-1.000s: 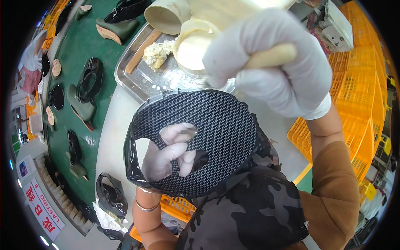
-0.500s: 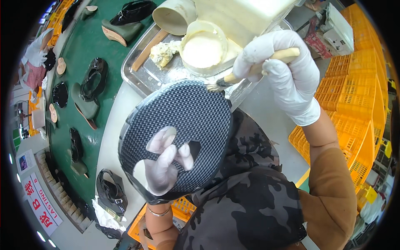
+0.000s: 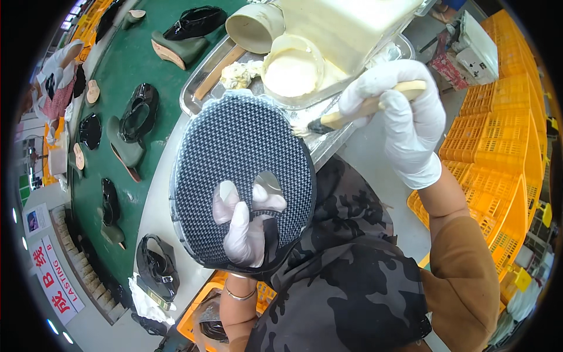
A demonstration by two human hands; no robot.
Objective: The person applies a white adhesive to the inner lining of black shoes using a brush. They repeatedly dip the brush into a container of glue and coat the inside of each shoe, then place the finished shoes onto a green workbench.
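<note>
Brush (image 3: 339,119) is being gripped by curled right hand (image 3: 409,126) at edge of patterned piece (image 3: 246,146), which is being held through its cutouts by half-closed left hand (image 3: 243,237)

Left hand (image 3: 243,234) and right hand (image 3: 407,114) wear thin white gloves (image 3: 423,170) with snug, smooth cuffs. A slim silvery bangle (image 3: 240,297) rings the left wrist. The right sleeve (image 3: 463,273) is plain brown; black-and-grey camouflage cloth (image 3: 346,293) covers the front.
</note>
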